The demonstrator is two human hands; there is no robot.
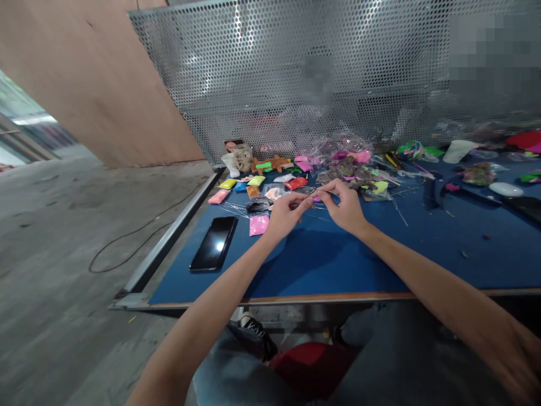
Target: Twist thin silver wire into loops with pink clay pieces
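Both my hands meet over the blue table [333, 259], fingertips almost touching. Between them shows a tiny purple piece of modelling clay [316, 198]. My right hand [344, 210] pinches it with thumb and forefinger. My left hand [285, 215] is closed too, its thumb and forefinger pressed together at the other side of the piece. Just left of my left hand lies a pink clay packet [259, 225]. Behind the hands are a red packet [296, 183] and a yellow-green sheet-like piece [380, 187]. The piece's exact shape is too small to make out.
A black phone [213, 243] lies at the table's left. Several coloured packets, thin wires and crumpled clear plastic [338, 145] crowd the back, below a perforated metal panel [274, 73]. A white oval object [506, 189] and a white cup [459, 151] are at the right.
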